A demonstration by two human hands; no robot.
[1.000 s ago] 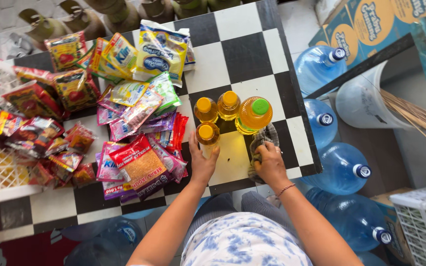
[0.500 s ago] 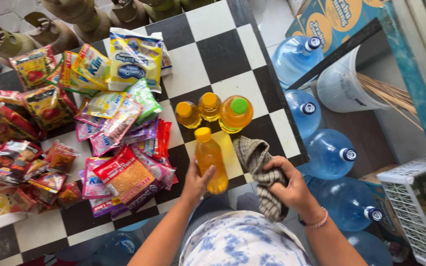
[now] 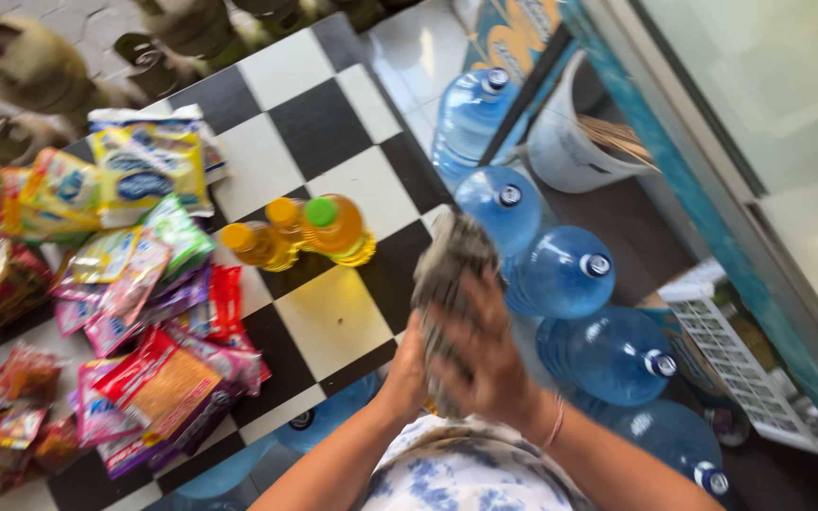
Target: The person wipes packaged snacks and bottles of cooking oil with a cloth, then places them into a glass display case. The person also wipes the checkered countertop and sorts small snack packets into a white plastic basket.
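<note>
A black-and-white checkered tabletop (image 3: 333, 123) fills the left half, lit by daylight, with a glossy sheen near its right edge. Beyond that edge lies a pale tiled floor (image 3: 418, 57). Along the right runs a teal frame (image 3: 702, 189) holding frosted glass (image 3: 769, 85). A white plastic crate (image 3: 740, 350) stands below it.

Bare checkered tabletop (image 3: 333, 322) below the oil bottles (image 3: 300, 232), snack packets (image 3: 144, 312) crowding its left side.

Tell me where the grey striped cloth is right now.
In the head view the grey striped cloth is held between both hands, lifted off the checkered table's right edge, beside the blue water jugs.
</note>
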